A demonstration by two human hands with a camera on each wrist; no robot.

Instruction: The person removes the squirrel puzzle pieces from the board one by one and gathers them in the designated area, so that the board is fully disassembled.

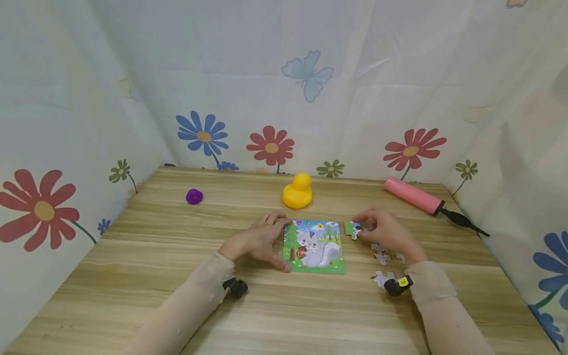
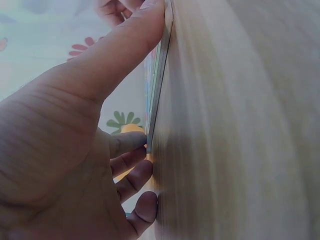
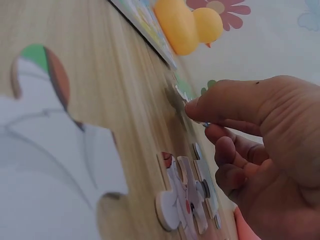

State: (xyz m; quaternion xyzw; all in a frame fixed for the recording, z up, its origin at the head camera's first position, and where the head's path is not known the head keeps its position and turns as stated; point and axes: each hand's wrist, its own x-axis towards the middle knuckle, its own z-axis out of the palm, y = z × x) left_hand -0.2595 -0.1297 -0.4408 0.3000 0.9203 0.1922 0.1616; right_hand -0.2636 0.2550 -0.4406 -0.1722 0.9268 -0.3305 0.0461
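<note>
A square puzzle board (image 1: 314,246) with a grey squirrel picture lies flat on the table. My left hand (image 1: 263,241) holds it at its left side, thumb at the near corner and index finger at the far corner. The left wrist view shows the board's thin edge (image 2: 159,85) between that thumb and index finger. Just right of the board, my right hand (image 1: 387,229) pinches a green and white jigsaw piece (image 1: 352,229) between thumb and fingers. The right wrist view shows this piece (image 3: 183,90) partly hidden by the thumb, tilted above the table.
Loose jigsaw pieces (image 1: 380,256) lie below my right hand, one large in the right wrist view (image 3: 45,165). A yellow rubber duck (image 1: 298,192) stands behind the board. A purple object (image 1: 194,196) sits far left, a pink hand pump (image 1: 414,196) far right. Flowered cloth (image 1: 248,88) surrounds the table.
</note>
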